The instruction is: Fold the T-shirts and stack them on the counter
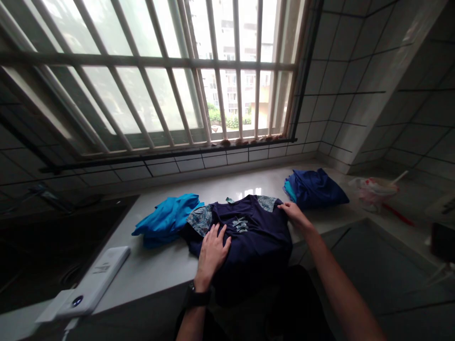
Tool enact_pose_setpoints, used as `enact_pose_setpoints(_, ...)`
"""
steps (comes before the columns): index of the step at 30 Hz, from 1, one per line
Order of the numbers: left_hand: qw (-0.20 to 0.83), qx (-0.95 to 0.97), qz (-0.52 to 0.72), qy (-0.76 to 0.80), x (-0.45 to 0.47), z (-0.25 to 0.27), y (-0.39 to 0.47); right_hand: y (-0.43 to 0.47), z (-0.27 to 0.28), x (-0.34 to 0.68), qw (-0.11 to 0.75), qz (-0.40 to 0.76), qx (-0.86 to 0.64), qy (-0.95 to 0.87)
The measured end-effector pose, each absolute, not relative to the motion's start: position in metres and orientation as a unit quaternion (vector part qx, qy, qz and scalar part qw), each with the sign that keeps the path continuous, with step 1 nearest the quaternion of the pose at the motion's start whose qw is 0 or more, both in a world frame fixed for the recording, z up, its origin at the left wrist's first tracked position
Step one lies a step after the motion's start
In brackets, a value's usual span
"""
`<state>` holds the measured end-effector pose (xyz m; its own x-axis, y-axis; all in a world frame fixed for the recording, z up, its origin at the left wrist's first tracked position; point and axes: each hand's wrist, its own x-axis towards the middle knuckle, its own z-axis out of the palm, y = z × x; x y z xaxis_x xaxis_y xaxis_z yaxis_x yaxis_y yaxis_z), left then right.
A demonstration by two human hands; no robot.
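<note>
A dark navy shirt (pixel 256 241) with patterned shoulder patches and a light emblem on its chest lies spread on the counter, its lower part hanging over the front edge. My left hand (pixel 213 251) rests flat on the shirt's left side, fingers stretched out. At the right shoulder, my right hand (pixel 293 214) pinches the edge of the cloth between its fingers. Bright blue folded clothing (pixel 167 220) lies just left of the shirt. A darker blue pile of folded clothes (pixel 314 187) sits behind and to the right.
A white phone-like device (pixel 97 279) with a cable lies on the counter (pixel 149 265) at left, beside a dark sink (pixel 67 246). On the far right are a crumpled plastic bag (pixel 373 193) and a red object (pixel 398 214). A barred window (pixel 170 94) rises behind.
</note>
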<state>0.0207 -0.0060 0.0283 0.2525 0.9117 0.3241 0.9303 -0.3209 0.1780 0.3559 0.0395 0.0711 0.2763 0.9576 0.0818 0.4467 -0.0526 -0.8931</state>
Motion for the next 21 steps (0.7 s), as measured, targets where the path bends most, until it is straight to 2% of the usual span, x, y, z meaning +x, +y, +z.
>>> enact_pose_setpoints(6,0.024,-0.791,-0.175,-0.586,0.022,0.03,-0.006,0.033,0.101,0.33,0.521,0.361,-0.583,-0.508)
enact_pose_setpoints(11,0.014,-0.79,-0.16,-0.591,0.024,0.033,-0.007,0.003,0.118,0.311,0.385,0.409,-0.436,-0.703)
enact_pose_setpoints(15,0.01,-0.792,-0.159,-0.59,0.024,0.034,-0.008,-0.005,0.102,0.302,0.375,0.275,-0.548,-0.695)
enact_pose_setpoints(18,0.012,-0.79,-0.163,-0.591,0.024,0.034,-0.008,-0.012,0.082,0.288,0.308,0.18,-0.569,-0.741)
enact_pose_setpoints(21,0.009,-0.788,-0.163,-0.593,0.024,0.034,-0.009,-0.023,0.068,0.272,0.231,0.137,-0.554,-0.788)
